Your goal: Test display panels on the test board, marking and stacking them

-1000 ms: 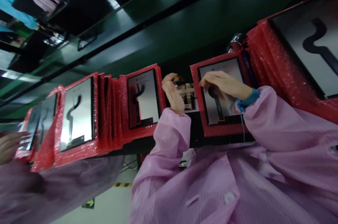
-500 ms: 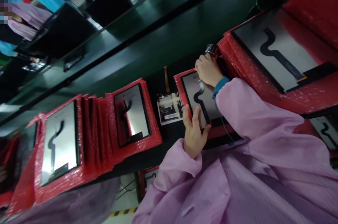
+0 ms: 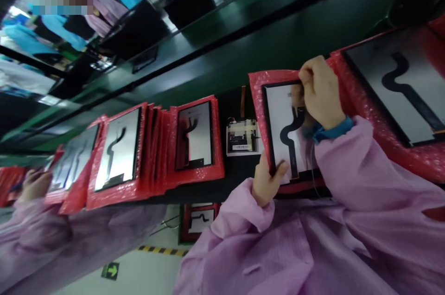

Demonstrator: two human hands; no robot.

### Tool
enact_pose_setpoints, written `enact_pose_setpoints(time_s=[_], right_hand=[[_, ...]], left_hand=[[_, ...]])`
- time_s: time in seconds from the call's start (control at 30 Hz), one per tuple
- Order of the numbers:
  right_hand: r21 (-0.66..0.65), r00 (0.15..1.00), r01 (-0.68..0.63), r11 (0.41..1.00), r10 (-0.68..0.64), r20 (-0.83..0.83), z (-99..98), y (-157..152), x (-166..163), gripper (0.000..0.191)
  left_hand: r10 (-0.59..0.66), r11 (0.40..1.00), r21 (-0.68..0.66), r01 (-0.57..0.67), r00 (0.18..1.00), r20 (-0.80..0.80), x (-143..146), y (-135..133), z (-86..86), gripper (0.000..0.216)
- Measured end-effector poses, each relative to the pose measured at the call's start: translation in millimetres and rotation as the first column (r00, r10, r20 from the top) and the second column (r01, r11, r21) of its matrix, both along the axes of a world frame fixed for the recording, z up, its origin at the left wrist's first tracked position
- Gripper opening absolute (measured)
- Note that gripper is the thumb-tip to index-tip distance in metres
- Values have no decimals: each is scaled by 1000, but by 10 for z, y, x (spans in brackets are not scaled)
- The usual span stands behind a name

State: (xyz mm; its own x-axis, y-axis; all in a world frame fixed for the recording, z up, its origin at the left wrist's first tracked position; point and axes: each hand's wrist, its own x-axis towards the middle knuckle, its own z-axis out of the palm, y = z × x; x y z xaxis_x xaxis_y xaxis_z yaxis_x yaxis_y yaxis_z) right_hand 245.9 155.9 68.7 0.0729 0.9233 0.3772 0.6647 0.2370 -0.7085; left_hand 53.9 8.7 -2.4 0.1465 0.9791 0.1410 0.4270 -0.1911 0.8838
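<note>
A grey display panel with a black curved flex cable lies in a red bubble-wrap sleeve in front of me. My left hand grips the panel's near corner, thumb on top. My right hand is closed in a pinch at the panel's far edge, on something too small and blurred to name. A blue wrist strap shows at my right cuff. A small white module with tape strips rests on the black table just left of the sleeve.
More panels in red sleeves line the table to the left, and a large one lies to the right. A co-worker's hand in a pink sleeve works at far left. A dark green bench runs behind.
My right hand moved from the metal object beyond the sleeve onto the panel's far edge. My left hand shifted from resting beside the panel to gripping its near corner.
</note>
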Motion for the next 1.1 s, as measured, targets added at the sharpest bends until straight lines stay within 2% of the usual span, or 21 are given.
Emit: enact_pose_setpoints(time_s=[0.07,0.13,0.2,0.3,0.37,0.43,0.5,0.57,0.7,0.8,0.87,0.93,1.0,1.1], right_hand=[[62,1000,-3,998,5,-28,-42,-19,2,25],[152,999,-10,988,17,-43,-118,-9,-14,30],[220,999,-11,975,23,-50,-200,12,-39,38],[245,998,-37,969,47,-36,-301,48,-78,44],[218,998,-65,974,67,0,-353,72,-103,42],[182,995,-92,979,85,47,-393,92,-129,42],[149,991,-113,982,100,89,-426,106,-152,42],[126,985,-132,983,116,125,-460,112,-171,41],[85,974,-155,984,138,178,-545,108,-205,38],[37,961,-175,984,162,225,-573,78,-246,36],[-23,940,-200,979,199,278,-546,22,-290,34],[-85,911,-225,971,241,336,-492,-78,-344,34],[-124,883,-240,963,270,385,-436,-231,-398,34],[-89,861,-201,976,219,460,-393,-550,-432,35]], left_hand=[[6,1000,-1,-6,1000,13,-62,42,88,46],[56,998,-5,-56,998,25,-266,143,186,46],[121,992,-36,-119,992,45,-612,272,291,47],[298,951,-121,-283,946,126,-1265,427,450,49],[444,888,-227,-401,875,193,-1671,474,551,50],[598,779,-335,-531,790,137,-1986,485,634,41],[662,713,-356,-604,747,58,-2195,479,684,40],[687,680,-330,-655,726,-26,-2316,473,696,40],[751,606,-146,-782,623,-218,-2372,452,647,11],[799,550,52,-834,507,-323,-2282,374,579,28],[814,539,240,-808,426,-395,-2171,280,525,36],[819,564,486,-668,374,-435,-2034,171,468,35],[811,578,674,-461,416,-411,-1871,74,416,30],[692,619,745,-250,622,-366,-1575,-11,341,26]])
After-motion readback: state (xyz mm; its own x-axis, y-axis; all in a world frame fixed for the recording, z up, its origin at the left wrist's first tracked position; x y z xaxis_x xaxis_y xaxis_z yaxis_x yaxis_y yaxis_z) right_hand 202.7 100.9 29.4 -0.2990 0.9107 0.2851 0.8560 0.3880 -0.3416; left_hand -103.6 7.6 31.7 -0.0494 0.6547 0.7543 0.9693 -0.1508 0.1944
